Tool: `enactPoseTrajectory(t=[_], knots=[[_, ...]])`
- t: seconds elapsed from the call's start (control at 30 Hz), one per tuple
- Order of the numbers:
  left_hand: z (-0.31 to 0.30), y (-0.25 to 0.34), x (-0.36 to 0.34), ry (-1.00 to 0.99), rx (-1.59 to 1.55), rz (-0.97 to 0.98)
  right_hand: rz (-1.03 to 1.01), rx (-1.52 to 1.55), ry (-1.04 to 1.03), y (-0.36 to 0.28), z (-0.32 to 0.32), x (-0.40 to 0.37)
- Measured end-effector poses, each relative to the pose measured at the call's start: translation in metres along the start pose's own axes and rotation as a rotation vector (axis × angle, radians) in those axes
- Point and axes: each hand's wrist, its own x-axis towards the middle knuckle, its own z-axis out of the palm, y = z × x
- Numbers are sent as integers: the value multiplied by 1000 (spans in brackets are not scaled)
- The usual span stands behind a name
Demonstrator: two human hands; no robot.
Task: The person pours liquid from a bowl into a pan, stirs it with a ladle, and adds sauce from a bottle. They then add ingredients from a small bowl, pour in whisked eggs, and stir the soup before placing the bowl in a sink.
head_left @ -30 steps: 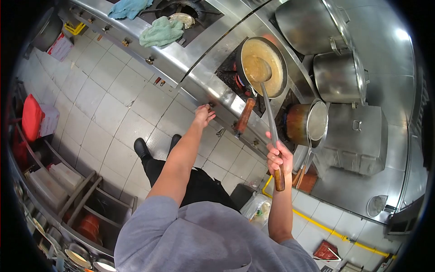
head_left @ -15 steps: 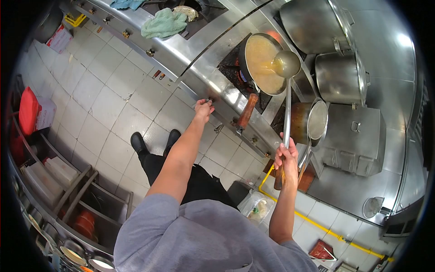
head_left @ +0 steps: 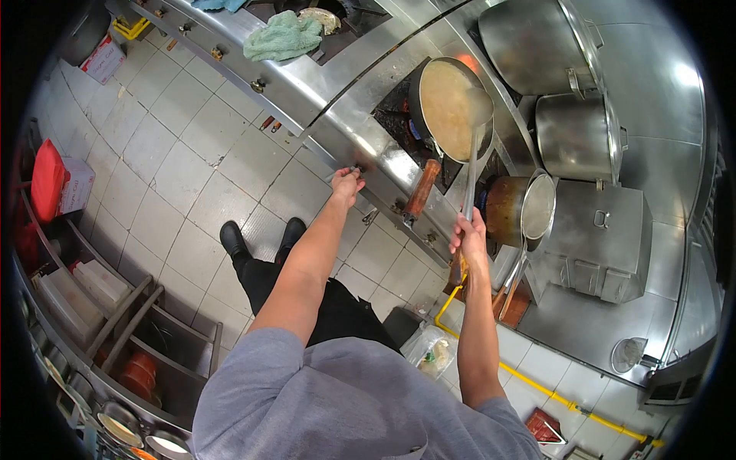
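My right hand (head_left: 470,234) is wrapped round the handle of a long metal ladle (head_left: 470,176). The ladle's bowl is over the right side of a frying pan (head_left: 415,100), overlapping the cloudy, tan liquid (head_left: 445,107) inside. This pan sits on a burner, and its wooden handle (head_left: 422,188) points toward me. On the stove's front panel, my left hand (head_left: 347,183) has its fingers closed on a burner knob (head_left: 356,169).
Right of the ladle stands a browned pot (head_left: 504,211) with a round strainer (head_left: 538,205) on it. Large steel pots (head_left: 537,46) line the back. A green cloth (head_left: 284,37) lies on the stove at left. A yellow pipe (head_left: 537,378) runs low on the right.
The ladle's bowl has tipped and come down closer to the liquid in the pan. My right hand has moved up and slightly left. My left hand stays at the knob.
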Motion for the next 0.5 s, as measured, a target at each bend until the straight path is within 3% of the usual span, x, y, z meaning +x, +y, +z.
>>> enactPoseTrajectory(t=[0.4, 0.5], knots=[[-2, 16, -19, -7, 107, -80, 327, 1243, -613, -8, -18, -48], [-31, 36, -32, -62, 271, -57, 318, 1174, -594, -6, -22, -58]])
